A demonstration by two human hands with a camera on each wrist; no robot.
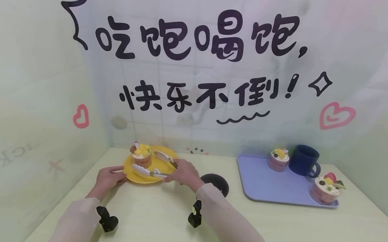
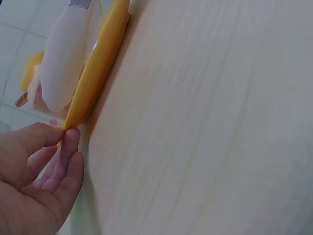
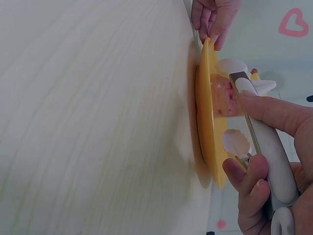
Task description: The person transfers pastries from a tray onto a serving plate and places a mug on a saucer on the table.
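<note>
My left hand (image 1: 106, 180) pinches the left rim of a yellow plate (image 1: 143, 181) between thumb and fingers, plainly seen in the left wrist view. A dessert cup (image 1: 142, 161) with cream and yellow fruit pieces stands upright on the plate's left part. In my right hand (image 1: 185, 172) is a pair of tongs (image 1: 142, 170) with pale tips and metal arms. The tongs' arms are spread over the plate, the near tip in front of the cup and the far tip to its right. In the right wrist view, thumb and fingers grip the tongs' handles (image 3: 274, 161).
Behind my right wrist sits a black bowl (image 1: 219, 182), partly hidden by the sleeve. To the right lies a blue tray (image 1: 268, 189) bearing a dark blue mug (image 1: 301, 161), a dessert cup (image 1: 278, 163) and another dessert cup (image 1: 324, 193). Printed walls border the table.
</note>
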